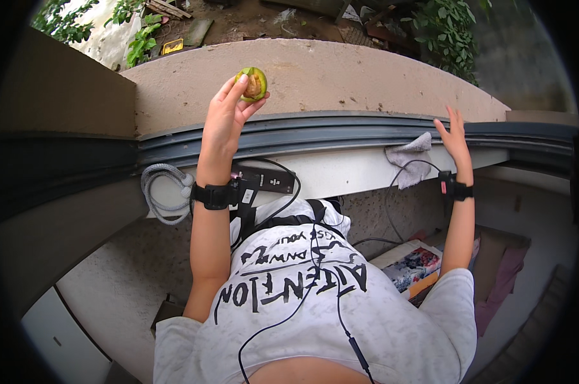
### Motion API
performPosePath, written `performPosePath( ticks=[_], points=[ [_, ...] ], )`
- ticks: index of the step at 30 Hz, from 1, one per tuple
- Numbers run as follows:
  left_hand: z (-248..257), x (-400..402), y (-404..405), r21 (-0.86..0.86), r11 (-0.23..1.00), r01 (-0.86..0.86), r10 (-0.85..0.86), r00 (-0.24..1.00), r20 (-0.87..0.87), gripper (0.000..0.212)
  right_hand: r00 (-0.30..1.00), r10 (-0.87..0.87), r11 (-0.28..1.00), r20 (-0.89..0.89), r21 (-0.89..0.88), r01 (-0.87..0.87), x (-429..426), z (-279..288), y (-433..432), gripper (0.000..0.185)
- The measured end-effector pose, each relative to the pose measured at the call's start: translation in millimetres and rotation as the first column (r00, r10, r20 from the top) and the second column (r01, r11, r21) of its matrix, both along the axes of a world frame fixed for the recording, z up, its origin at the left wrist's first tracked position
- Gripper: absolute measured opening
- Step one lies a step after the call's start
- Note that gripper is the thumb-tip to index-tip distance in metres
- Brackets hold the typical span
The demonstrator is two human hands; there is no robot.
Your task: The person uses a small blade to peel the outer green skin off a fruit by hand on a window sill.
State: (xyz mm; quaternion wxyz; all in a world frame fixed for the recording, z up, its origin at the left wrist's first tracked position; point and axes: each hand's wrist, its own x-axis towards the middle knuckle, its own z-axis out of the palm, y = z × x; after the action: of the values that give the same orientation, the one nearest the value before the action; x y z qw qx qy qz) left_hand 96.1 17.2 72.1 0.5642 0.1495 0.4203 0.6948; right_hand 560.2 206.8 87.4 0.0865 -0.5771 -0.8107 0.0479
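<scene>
My left hand (234,103) holds a round green fruit (254,84) up over the concrete ledge (308,79), between thumb and fingers. Part of the green husk is off, and a brown, nut-like inside shows. My right hand (450,132) is raised at the right with its fingers spread, near the blue-grey metal window track (318,129), and holds nothing. Close to it, a crumpled grey cloth (411,161) hangs over the edge of the white sill (337,170). Each wrist wears a black strap with a small cabled device.
Coiled grey rope (167,194) and a dark socket strip (272,181) lie on the sill at the left. Black cables loop by both forearms and across the shirt. Beyond the ledge are soil, plants and a yellow basket (173,46). A box with cloths (414,264) stands at lower right.
</scene>
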Motion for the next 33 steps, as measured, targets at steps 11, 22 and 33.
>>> performPosePath(
  ticks=[11, 22, 33],
  points=[
    [33, -6, -39, 0.085, 0.99, -0.116, 0.124, 0.987, -0.097, 0.03, 0.982, -0.094, 0.995, -0.162, 0.027, 0.1, 22, -104, -108, 0.065],
    [29, -7, -49, 0.294, 0.927, -0.233, 0.097, 0.906, 0.411, 0.04, 0.984, -0.012, 0.982, -0.175, 0.184, 0.044, 1, -139, -129, 0.044],
    [117, 25, -121, 0.401, 0.819, -0.41, 0.102, 0.792, 0.602, 0.048, 0.548, -0.085, 0.966, -0.832, -0.204, -0.16, -28, -108, -158, 0.047]
  ],
)
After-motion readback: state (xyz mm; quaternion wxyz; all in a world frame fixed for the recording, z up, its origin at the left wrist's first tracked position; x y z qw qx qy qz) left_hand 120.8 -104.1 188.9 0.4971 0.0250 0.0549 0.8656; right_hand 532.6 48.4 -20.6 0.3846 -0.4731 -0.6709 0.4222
